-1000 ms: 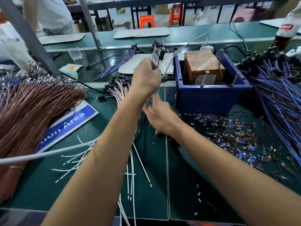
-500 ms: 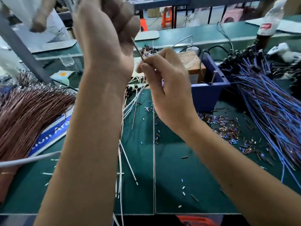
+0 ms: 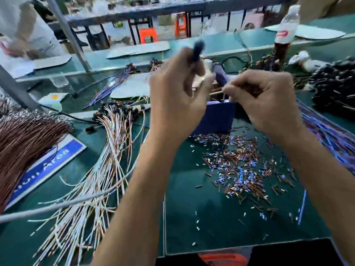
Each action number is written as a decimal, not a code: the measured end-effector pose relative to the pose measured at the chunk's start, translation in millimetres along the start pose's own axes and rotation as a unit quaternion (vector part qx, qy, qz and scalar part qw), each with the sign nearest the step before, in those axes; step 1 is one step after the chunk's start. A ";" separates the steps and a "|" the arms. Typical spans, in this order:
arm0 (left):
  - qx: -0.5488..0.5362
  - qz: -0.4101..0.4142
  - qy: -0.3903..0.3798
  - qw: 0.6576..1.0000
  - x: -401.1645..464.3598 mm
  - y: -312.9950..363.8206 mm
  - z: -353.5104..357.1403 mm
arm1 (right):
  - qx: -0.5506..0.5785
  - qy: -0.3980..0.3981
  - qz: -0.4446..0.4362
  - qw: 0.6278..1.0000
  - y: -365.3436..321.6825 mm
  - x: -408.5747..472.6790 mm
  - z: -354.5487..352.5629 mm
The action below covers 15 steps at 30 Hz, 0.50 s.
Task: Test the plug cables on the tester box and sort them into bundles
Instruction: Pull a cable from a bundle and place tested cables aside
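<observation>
**Dark plug held up between two raised hands**

The plug cable (image 3: 197,51) sits at upper centre of the frame — a dark, blurred cylindrical plug standing upright out of the top of the left hand (image 3: 177,93), which is curled closed around it. Its thin leads are hard to follow through the motion blur; a pale strand or two seems to run across toward the right hand (image 3: 266,98), whose fingers are pinched narrowly together, though what exactly they grip cannot be told.

Behind and between the hands, a blue bin (image 3: 217,118) holds the tester box, mostly hidden. Below it, in the centre right, a scatter of short blue and copper-coloured wire offcuts (image 3: 240,169) lies on the green mat (image 3: 192,217).

At lower left, a loose fan of white and copper cables with black plugs (image 3: 107,150) spreads over the mat. Further left lies a thick bundle of brown wires (image 3: 25,143), partly over a blue sign (image 3: 57,158). Along the right edge run blue wires (image 3: 330,139), with a heap of black plugs (image 3: 334,87) at upper right — near a bottle (image 3: 286,29).
</observation>
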State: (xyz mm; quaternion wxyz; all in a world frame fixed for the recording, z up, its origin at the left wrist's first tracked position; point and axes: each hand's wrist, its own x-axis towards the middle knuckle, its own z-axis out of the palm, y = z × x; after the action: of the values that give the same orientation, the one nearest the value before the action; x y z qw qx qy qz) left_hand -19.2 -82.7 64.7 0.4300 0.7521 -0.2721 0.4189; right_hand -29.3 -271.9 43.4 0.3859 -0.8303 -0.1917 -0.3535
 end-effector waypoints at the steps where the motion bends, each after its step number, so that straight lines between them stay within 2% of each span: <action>1: 0.001 0.012 -0.053 0.999 -10.2 -4.6 4.7 | -0.007 -0.013 0.010 1.000 9.2 -10.2 5.0; 3: 0.071 0.017 -0.142 0.987 -37.2 -12.3 25.0 | -0.017 -0.043 0.016 0.999 25.2 -27.2 13.8; 8: 0.046 -0.028 -0.222 0.974 -79.8 -36.8 41.7 | -0.037 -0.060 -0.005 0.997 47.8 -47.4 22.1; 10: 0.046 -0.033 -0.237 0.970 -88.6 -44.8 44.0 | -0.017 -0.062 0.001 0.998 49.6 -50.7 24.5; 15: 0.057 -0.061 -0.212 0.974 -97.0 -56.8 40.7 | 0.028 -0.097 0.050 0.994 52.2 -53.7 25.3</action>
State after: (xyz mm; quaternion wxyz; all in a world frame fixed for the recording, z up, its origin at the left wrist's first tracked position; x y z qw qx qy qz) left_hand -8.0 -86.2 -54.2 0.3437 0.8623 -0.2863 0.2374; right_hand -23.6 -287.5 -33.8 0.4058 -0.8579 -0.1966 -0.2464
